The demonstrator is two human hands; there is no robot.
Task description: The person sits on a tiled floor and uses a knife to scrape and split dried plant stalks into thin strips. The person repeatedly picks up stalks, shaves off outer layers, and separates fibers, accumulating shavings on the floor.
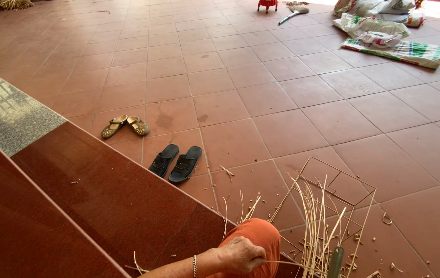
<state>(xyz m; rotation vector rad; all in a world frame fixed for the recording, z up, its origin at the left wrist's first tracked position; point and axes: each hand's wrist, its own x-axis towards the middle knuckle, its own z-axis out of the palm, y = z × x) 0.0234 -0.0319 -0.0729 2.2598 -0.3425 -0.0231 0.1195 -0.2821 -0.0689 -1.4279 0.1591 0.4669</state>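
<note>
While the camera looks down from a polished red step (101,206), one hand (240,255) shows at the bottom edge, wearing a thin bracelet (195,265) at the wrist and resting against a knee in orange cloth (258,234). Which hand it is cannot be told for sure; it appears to be the left, and its fingers are closed around a thin pale strip (287,263). That strip runs away from the step toward a bundle of upright strips (315,226) rising from a wire frame (333,185) on the red floor tiles (282,92). No other hand is in view. Just beyond the step lie black sandals (176,163), with tan sandals (125,126) a little farther out. Well away from the step, woven sacks (384,36) lie at the far side.
</note>
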